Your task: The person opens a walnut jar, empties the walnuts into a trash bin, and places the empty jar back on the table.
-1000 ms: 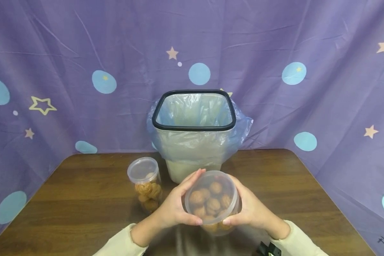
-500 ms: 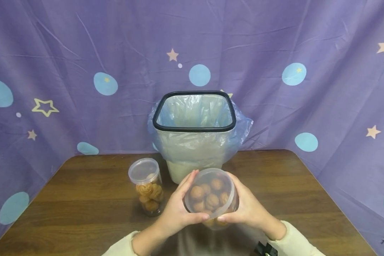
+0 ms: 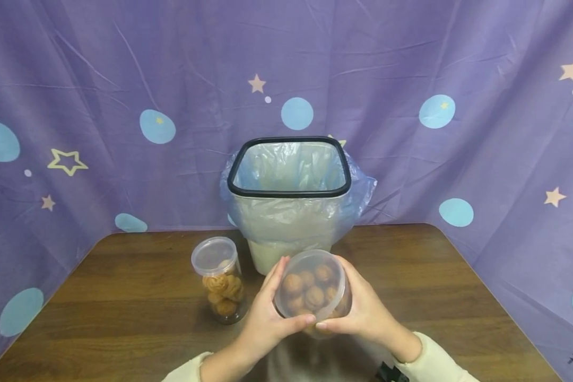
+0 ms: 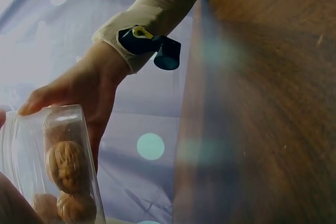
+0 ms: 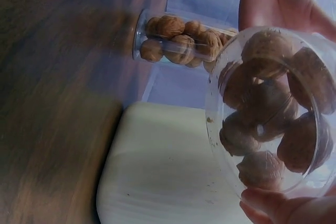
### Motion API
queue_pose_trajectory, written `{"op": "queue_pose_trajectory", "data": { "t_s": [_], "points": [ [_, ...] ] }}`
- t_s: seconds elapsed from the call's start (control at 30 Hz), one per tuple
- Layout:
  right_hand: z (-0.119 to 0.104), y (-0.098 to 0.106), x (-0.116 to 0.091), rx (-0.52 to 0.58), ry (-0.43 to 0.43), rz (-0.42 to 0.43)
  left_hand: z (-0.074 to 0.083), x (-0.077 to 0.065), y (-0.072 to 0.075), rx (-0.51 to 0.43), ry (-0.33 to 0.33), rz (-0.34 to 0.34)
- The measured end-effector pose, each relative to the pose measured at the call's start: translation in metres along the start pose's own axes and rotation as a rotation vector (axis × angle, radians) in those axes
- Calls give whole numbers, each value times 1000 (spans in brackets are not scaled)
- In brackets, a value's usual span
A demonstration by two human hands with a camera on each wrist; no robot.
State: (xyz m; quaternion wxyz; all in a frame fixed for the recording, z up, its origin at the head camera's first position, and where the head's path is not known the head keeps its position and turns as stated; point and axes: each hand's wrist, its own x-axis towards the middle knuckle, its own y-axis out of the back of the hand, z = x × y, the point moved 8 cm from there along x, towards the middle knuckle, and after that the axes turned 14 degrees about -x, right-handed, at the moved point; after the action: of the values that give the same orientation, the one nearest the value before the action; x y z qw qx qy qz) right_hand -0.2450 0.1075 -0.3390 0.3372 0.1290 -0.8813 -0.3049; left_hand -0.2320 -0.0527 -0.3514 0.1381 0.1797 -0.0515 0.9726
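Observation:
Both hands hold a clear plastic jar of walnuts off the wooden table, its frosted lid facing up toward the head camera. My left hand wraps its left side and my right hand its right side. The two thumbs lie close together along the near edge of the lid. The right wrist view shows the round bottom of the jar, with several walnuts behind it. A taller, slimmer jar of walnuts, lidded, stands upright on the table to the left of my left hand.
Behind the held jar stands a pale waste bin with a black rim, lined with a bluish plastic bag. A purple patterned curtain hangs behind the wooden table.
The held jar has shifted slightly left and up in the head view. My thumbs have drawn closer together at the near lid edge. The slim jar and the bin stay in place.

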Motion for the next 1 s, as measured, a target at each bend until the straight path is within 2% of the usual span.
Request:
{"op": "queue_pose_trajectory", "data": {
  "t_s": [0.2,0.43,0.53,0.7,0.77,0.9,1.0],
  "points": [
    [1,-2,-1,-65,-16,0,-4,-2,0,-14,22,0],
    [3,-1,-3,-32,-19,-29,-5,-2,0,-3,35,-54],
    [4,1,-3,-1,-33,-44,-4,-2,1,-22,-5,-102],
    [7,6,-2,17,-53,-44,3,0,4,-87,-161,-181],
    [8,8,-2,14,-46,-39,4,2,5,-123,-204,-216],
    [5,9,0,76,20,-60,4,6,6,-217,-232,-336],
    [1,7,1,202,85,-116,7,8,5,-274,-266,-443]
  ]
}}
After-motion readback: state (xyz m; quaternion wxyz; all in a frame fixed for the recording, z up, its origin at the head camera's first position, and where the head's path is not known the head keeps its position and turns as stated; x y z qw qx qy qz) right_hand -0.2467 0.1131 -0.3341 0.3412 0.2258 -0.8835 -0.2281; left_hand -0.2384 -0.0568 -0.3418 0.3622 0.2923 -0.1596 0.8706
